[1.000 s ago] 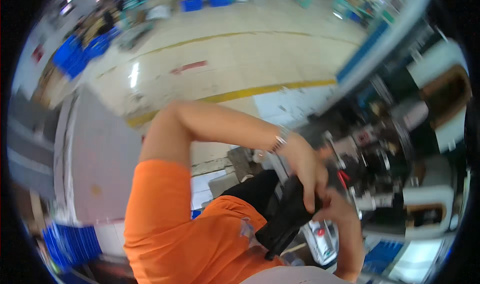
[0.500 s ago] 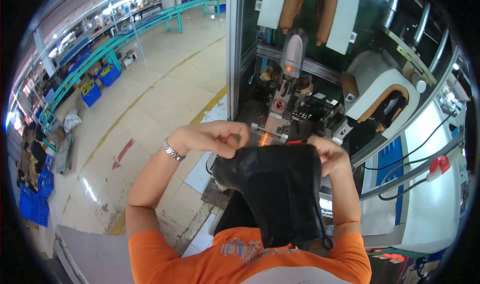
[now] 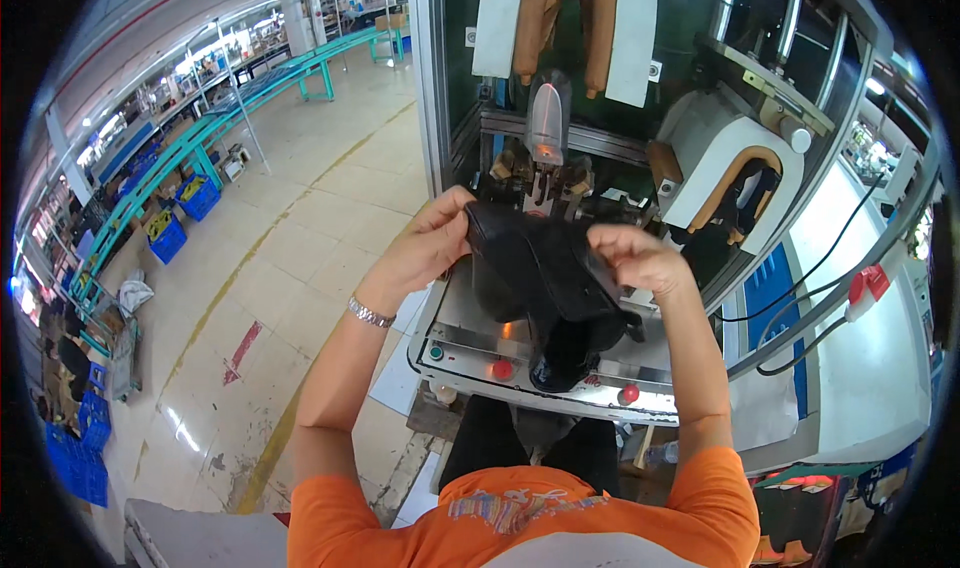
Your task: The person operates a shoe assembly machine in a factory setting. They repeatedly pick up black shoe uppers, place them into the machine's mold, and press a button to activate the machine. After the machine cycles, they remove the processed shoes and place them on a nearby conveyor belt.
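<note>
A black leather boot upper hangs in front of me over the machine's front ledge, its narrower end pointing down towards me. My left hand is closed on its upper left edge, thumb and fingers pinching the leather. At the right side of the upper is my right hand, its fingers bent and a little apart against or just beside the edge. Behind the upper rises the machine's rounded form, grey and lit reddish at its base; the upper hides the parts just in front of it.
Buttons, including a red button, line the machine's front ledge. White padded clamps stand at the right and above. A metal frame post bounds the machine's left. Cables curve at the right. Blue crates stand on the floor leftward.
The boot upper has been turned over and moved away from me, towards the machine, uncovering the front ledge. My left hand has shifted up with it; my right hand's fingers have loosened.
</note>
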`<state>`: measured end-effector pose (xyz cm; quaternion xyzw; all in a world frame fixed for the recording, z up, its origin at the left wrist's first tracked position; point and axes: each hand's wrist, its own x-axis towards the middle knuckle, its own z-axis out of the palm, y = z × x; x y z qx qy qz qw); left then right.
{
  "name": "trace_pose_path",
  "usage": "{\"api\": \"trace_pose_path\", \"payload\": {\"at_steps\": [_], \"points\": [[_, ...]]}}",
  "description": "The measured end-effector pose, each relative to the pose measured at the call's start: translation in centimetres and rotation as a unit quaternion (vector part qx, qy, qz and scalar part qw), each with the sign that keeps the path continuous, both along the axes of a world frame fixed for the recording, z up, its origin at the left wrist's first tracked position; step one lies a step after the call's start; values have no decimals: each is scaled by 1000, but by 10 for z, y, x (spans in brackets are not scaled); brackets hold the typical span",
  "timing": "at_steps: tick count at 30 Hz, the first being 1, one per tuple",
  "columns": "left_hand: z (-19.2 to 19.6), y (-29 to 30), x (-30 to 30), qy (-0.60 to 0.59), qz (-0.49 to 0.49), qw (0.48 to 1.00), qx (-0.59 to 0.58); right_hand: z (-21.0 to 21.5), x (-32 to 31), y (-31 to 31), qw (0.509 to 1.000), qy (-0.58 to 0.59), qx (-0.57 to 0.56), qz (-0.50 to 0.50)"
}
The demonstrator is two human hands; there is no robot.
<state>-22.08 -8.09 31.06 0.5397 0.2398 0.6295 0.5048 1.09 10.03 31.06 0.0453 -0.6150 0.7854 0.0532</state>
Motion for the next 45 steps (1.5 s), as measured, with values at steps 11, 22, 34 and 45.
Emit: {"api": "trace_pose_path", "payload": {"at_steps": [11, 22, 34, 45], "points": [[12, 60, -7, -22, 159, 987, -15, 17, -42, 6, 938, 167, 23, -304], [21, 141, -26, -62, 246, 967, 36, 20, -101, 70, 882, 262, 6, -392], [22, 187, -45, -133, 246, 960, -15, 39, -120, 92, 844, 211, -38, -491], [24, 208, -54, -248, 252, 929, -113, 42, -137, 111, 837, 164, -85, -516]]}}
